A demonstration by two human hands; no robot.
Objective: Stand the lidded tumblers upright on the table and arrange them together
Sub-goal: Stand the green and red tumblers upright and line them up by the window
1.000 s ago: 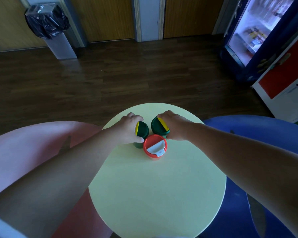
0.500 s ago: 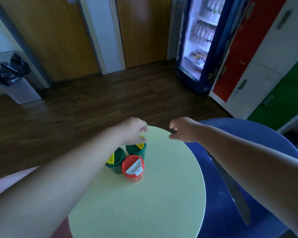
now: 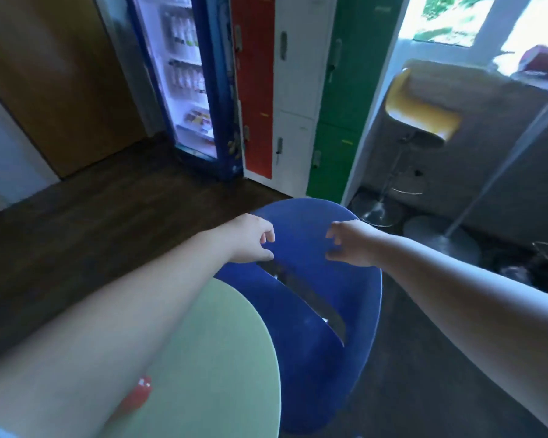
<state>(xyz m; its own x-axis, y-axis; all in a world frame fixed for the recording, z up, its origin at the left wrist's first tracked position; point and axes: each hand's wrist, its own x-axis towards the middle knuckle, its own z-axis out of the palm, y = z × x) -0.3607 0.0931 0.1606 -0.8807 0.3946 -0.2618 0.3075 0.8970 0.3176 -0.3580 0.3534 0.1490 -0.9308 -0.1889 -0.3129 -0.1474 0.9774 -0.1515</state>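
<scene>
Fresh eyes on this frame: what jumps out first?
Two bare hands, the left hand and the right hand, hang empty and half-curled over a blue chair at centre. The pale green round table sits lower left, with only a sliver of the red tumbler peeking past the left forearm. Behind, a lit drinks fridge stands next to red, white and green lockers.

Both hands left the tumblers: the left hand (image 3: 250, 240) and right hand (image 3: 350, 243) moved out over the blue chair (image 3: 304, 343), empty. The view swung right, leaving only a sliver of the red tumbler (image 3: 138, 395) visible beside the left forearm.
</scene>
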